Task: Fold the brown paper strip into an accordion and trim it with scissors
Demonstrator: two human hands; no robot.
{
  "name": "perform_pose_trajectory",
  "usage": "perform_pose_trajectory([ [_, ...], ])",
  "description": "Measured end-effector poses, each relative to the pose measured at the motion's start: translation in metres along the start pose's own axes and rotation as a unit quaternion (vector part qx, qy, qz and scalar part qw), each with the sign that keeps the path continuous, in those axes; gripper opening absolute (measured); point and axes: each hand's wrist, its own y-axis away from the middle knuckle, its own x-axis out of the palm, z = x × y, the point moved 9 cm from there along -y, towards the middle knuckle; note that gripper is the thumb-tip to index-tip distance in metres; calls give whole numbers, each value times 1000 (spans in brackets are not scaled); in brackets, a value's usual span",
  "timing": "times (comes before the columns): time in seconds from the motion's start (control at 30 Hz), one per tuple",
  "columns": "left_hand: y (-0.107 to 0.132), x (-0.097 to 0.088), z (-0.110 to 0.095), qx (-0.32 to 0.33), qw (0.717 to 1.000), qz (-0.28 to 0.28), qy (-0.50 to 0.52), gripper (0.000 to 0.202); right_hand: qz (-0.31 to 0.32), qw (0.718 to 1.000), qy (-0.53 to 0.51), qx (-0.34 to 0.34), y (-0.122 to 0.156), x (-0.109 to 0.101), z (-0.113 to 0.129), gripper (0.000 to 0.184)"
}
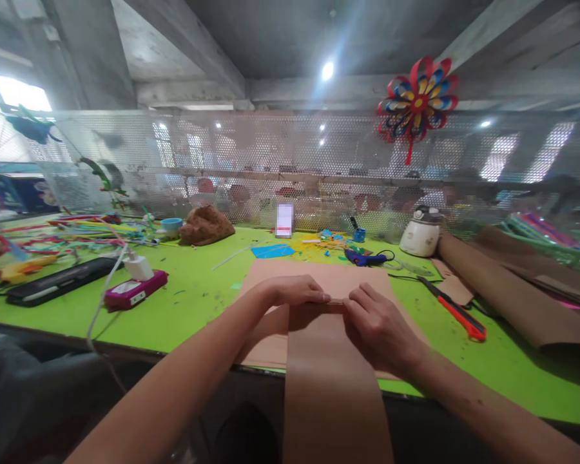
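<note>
A long strip of brown paper (pixel 336 386) runs from the table down over its front edge toward me. Its far end is folded or rolled into a narrow edge, and both hands pinch that edge. My left hand (pixel 299 290) is closed on the left end of the fold. On the right end, my right hand (pixel 379 319) is closed with the thumb and fingers pressed together. Beneath them, larger brown sheets (pixel 265 274) lie flat on the green table (pixel 198 283).
A red utility knife (pixel 459 316) and a blue glue gun (pixel 365 258) lie to the right, near a white kettle-like bottle (pixel 420 231) and a brown paper roll (pixel 517 290). A purple power strip (pixel 135 290) with a cable sits left. A phone (pixel 284 220) stands behind.
</note>
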Motion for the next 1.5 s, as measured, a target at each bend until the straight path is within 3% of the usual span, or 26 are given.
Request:
perform_pose_trajectory([
  [0.17,2,2,2,6,999,-30,31,41,1,1000,-22,17,-1,3,-3,20],
  [0.27,2,3,4,2,998,-38,43,37,-24,995,-86,40,0,-1,-6,18],
  [0.33,2,3,4,7,998,-40,45,37,-46,983,-159,74,1,-7,-13,15],
  [0.43,1,3,4,12,998,-41,36,39,-60,956,-248,144,-1,-12,-29,26],
  [0.53,1,3,2,25,999,-35,13,38,12,925,-324,198,-11,6,-44,17],
  [0.63,1,0,-1,54,997,-46,-19,37,146,870,-413,225,-18,40,-47,39],
  [0.7,1,-1,-2,65,996,-48,-36,36,196,826,-470,240,-16,54,-43,46],
  [0.77,1,-1,-2,68,995,-50,-46,34,197,771,-543,268,-12,60,-38,45],
  [0.9,0,0,-4,69,994,-60,-62,29,140,614,-702,334,1,65,-23,35],
  [0.97,0,1,-5,66,994,-59,-67,29,123,572,-735,343,5,64,-18,31],
  [1.23,-1,1,-3,81,995,-42,-47,25,113,576,-743,321,10,60,-26,30],
  [1.3,-2,3,-3,83,995,-43,-46,26,114,608,-719,316,9,60,-28,28],
  [1.4,-4,4,-4,91,993,-53,-51,26,117,689,-650,298,5,58,-31,26],
  [1.5,-5,5,-7,102,991,-62,-56,26,101,715,-626,295,1,56,-33,25],
])
